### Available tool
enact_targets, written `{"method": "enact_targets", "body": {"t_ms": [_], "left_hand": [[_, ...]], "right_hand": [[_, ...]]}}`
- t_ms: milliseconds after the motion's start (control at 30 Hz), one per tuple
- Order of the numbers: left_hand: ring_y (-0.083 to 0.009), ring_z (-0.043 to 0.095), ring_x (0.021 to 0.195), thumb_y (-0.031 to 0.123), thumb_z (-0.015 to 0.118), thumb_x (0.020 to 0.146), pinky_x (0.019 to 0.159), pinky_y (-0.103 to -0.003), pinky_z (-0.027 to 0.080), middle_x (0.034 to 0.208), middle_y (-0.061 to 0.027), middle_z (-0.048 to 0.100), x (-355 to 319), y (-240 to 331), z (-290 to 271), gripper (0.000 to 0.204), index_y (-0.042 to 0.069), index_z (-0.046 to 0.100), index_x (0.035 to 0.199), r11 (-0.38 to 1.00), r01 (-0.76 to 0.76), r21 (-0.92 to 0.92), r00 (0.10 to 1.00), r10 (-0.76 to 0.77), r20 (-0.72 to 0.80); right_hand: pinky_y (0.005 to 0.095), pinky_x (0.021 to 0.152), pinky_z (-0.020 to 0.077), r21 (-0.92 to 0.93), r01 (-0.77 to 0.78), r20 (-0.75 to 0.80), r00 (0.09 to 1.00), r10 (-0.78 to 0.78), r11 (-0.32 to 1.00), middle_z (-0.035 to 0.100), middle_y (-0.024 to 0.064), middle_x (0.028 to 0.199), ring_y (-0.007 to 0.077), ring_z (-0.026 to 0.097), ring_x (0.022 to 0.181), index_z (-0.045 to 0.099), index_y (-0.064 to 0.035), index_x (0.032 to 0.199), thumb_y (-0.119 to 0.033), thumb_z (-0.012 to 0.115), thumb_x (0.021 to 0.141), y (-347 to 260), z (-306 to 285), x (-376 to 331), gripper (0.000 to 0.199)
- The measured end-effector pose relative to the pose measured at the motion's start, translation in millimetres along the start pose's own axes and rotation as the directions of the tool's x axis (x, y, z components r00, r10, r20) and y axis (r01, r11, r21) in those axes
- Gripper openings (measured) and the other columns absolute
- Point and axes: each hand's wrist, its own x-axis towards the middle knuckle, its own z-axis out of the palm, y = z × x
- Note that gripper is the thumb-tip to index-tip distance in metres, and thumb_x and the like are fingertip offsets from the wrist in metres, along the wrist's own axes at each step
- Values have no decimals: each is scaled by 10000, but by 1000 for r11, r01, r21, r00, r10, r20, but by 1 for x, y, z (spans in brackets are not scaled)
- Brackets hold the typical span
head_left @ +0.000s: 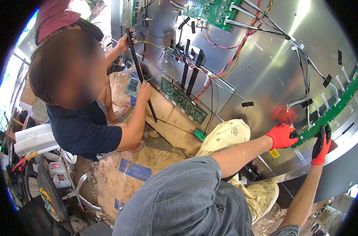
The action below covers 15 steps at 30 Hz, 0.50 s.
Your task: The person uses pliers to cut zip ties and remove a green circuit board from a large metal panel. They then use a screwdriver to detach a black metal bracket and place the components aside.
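A long narrow green circuit strip (336,108) runs along the edge of a large silver metal back panel (265,67). My left hand (282,136), in a red and black glove, grips the strip's lower end. My right hand (320,147), gloved the same way, pinches the strip just to the right of it. White flat cables (305,103) lead from the strip across the panel. A co-worker crouches at the left, both hands on a long black strip (139,70) at the panel's far edge.
A green main board (210,11) with red, yellow and black wires sits at the panel's top. Another green board (183,100) lies near flattened cardboard (124,173) on the floor. Clutter and a chair base (78,192) stand at the lower left.
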Motion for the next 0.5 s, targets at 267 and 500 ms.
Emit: {"method": "enact_targets", "body": {"t_ms": [267,500], "left_hand": [[-358,644,802,338,620,803,712,-414,499,834,-180,661,-6,0,-7,275,74,664,864,999,33,-10,999,-33,7],[-248,660,710,342,591,851,684,-415,498,775,-149,673,10,-13,11,299,58,651,919,994,0,-107,992,14,126]], "right_hand": [[307,1005,367,-45,51,-80,995,-55,998,528,99,1288,172,501,1138,446,24,1349,-148,482,988,-11,24,-6,402],[309,984,403,31,-47,-157,986,51,998,541,109,1296,186,516,1142,441,9,1371,-154,565,930,2,-19,-20,486]]}}
